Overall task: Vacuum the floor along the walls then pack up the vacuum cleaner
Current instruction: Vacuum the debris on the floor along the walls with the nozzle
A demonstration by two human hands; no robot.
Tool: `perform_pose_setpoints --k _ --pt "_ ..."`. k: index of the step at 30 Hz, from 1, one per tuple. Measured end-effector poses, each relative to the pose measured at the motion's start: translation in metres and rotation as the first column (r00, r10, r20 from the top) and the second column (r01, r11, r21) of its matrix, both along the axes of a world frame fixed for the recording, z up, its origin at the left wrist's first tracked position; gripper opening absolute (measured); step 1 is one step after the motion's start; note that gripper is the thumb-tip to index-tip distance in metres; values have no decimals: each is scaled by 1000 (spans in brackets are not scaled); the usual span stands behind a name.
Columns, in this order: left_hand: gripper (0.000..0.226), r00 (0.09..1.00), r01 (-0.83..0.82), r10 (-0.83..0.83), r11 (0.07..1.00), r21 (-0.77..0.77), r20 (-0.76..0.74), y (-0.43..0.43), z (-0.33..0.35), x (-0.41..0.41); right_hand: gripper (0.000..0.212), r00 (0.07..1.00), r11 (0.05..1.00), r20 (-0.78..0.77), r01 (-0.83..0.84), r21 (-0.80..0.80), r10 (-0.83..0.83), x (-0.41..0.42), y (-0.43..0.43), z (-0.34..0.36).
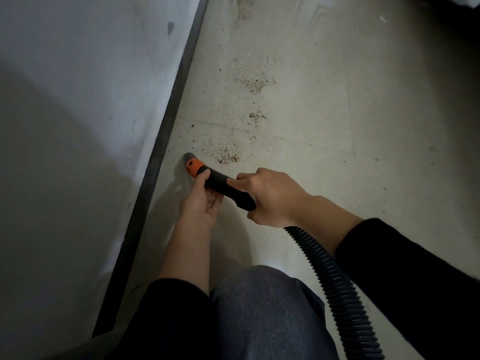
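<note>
Beside baseboard [158, 146]: nozzle [218, 181] tip down at floor [311, 126]. Left hand [201, 203] palm-up, fingers curled under nozzle; right hand [272, 198] gripping it from above, hose [324, 268] trailing back.

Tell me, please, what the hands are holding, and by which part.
Both hold the vacuum nozzle: the left hand grips its black tube behind the orange collar, the right hand its rear end, where the ribbed hose joins.

Black sleeves [405, 276], grey denim trousers [265, 315].
</note>
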State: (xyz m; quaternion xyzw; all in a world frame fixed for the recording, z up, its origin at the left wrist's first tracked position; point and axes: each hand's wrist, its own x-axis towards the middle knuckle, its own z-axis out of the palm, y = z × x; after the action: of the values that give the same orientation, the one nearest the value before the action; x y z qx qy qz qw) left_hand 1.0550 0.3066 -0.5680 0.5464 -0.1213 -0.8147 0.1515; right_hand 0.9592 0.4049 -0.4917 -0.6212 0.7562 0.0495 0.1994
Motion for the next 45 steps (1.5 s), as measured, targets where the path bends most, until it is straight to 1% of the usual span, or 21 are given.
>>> perform_pose_setpoints --k 5,15,19,25,28,31,38,45 --pt "26 1000 -29 29 1000 -5 5 -12 -3 4 46 1000 999 4 -18 -28 18 3 -13 -4" --pt "38 997 -63 65 997 -35 48 -19 -6 11 48 999 998 27 -37 -48 38 6 -21 -10" --pt "34 995 -74 77 996 -52 60 -23 -5 12 52 999 998 26 -37 -50 38 8 -27 -12" --pt "35 996 -64 69 995 -79 62 -28 -7 12 45 999 997 19 -27 -70 28 10 -30 -16" --pt "33 997 -51 56 995 -86 54 -29 -6 10 43 1000 996 21 -17 -83 19 10 -31 -17" --pt "31 998 -34 39 995 -96 47 -30 -6 10 45 1000 996 13 -11 -91 12 10 -31 -19" --pt "36 999 40 -40 995 -89 3 -28 -3 2 50 999 996 -16 28 -82 -29 6 -25 -15" --pt "43 994 109 -110 993 -50 -15 -21 2 -4 43 998 998 -46 48 -50 -50 0 -16 -6"
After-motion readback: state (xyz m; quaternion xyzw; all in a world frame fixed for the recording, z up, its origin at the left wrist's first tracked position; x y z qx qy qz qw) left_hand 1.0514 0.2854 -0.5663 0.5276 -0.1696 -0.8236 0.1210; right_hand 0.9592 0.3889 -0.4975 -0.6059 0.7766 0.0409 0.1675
